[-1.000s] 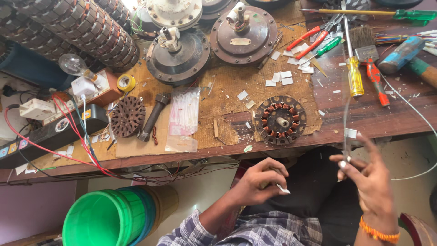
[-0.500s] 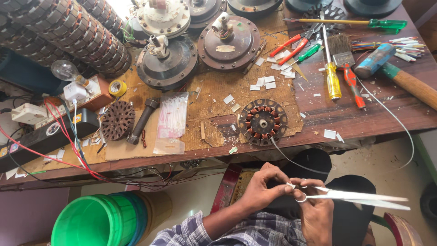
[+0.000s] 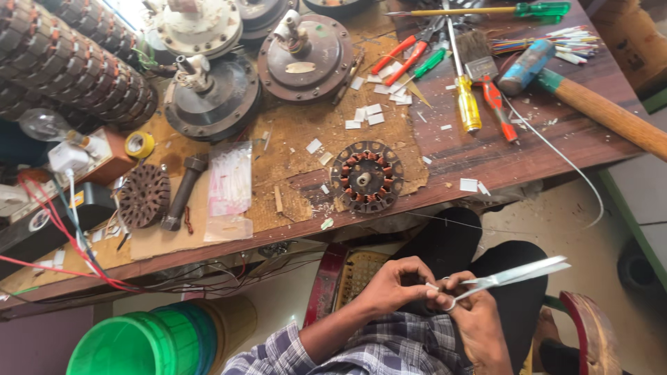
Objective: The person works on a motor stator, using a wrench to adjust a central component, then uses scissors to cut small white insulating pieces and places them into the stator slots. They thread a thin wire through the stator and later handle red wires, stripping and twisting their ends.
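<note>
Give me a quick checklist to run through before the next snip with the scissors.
1. Right hand grips the silver scissors: ok, fingers are in the handle loops.
2. Left hand pinches the small white paper piece: ok, it sits at the fingertips beside the handles.
3. Blades clear of fingers: ok, they point right, away from both hands.
4. Blades open or closed: cannot tell, they look nearly together.
5. Thin white wire clear of the blades: ok, it hangs off the wooden workbench apart from them.
6. Round copper-wound stator steady on the bench: ok, it lies flat near the edge.
</note>
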The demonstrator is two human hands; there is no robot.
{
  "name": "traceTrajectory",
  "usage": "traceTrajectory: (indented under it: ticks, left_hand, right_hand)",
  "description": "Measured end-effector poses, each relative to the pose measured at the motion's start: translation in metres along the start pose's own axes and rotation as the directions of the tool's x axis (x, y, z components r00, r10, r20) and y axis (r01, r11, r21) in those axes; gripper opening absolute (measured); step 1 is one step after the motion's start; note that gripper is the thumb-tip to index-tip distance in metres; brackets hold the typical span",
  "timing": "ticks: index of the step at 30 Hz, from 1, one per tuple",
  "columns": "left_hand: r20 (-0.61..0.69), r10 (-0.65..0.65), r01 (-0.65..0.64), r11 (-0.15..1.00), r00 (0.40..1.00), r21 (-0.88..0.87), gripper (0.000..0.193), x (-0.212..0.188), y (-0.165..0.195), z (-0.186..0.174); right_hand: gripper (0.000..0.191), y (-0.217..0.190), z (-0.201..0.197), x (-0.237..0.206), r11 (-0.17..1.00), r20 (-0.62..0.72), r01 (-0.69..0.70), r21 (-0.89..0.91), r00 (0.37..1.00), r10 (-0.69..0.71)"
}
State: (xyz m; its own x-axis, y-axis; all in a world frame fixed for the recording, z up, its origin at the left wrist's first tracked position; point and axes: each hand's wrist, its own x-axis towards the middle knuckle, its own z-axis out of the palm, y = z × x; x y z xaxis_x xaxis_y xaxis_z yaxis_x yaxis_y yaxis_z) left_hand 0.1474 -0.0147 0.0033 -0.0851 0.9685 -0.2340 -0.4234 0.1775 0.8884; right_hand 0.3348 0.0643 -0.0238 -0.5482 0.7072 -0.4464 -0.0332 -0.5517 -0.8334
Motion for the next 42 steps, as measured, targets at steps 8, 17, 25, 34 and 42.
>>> traceTrajectory:
  ticks: [8,17,25,34,42]
  left_hand:
    - [0.214,0.48,-0.461,0.487,0.851,0.742,0.022,-0.005,0.019,0.0]
    - [0.181,0.469,-0.432,0.509,0.864,0.744,0.02,-0.01,0.042,0.014]
    - [0.014,0.335,-0.267,0.723,0.942,0.637,0.022,-0.003,0.039,0.019]
    - [-0.065,0.318,-0.273,0.888,0.946,0.369,0.012,0.001,0.022,-0.003]
    - [-0.288,0.135,-0.065,0.969,0.948,0.24,0.015,0.003,0.004,-0.009]
  right_hand:
    - [0.023,0.003,0.009,-0.004,0.989,-0.008,0.021,-0.146,1.0,-0.023]
    - [0.024,-0.013,0.013,-0.007,0.983,-0.059,0.106,-0.147,0.992,-0.116]
    - [0.026,-0.028,-0.001,-0.006,0.968,0.015,0.155,-0.196,0.988,-0.155]
    - [0.061,0.004,-0.026,-0.018,0.959,0.257,-0.153,-0.237,0.942,0.214]
    - [0.07,0.023,-0.02,-0.034,0.949,0.465,-0.271,-0.164,0.827,0.316]
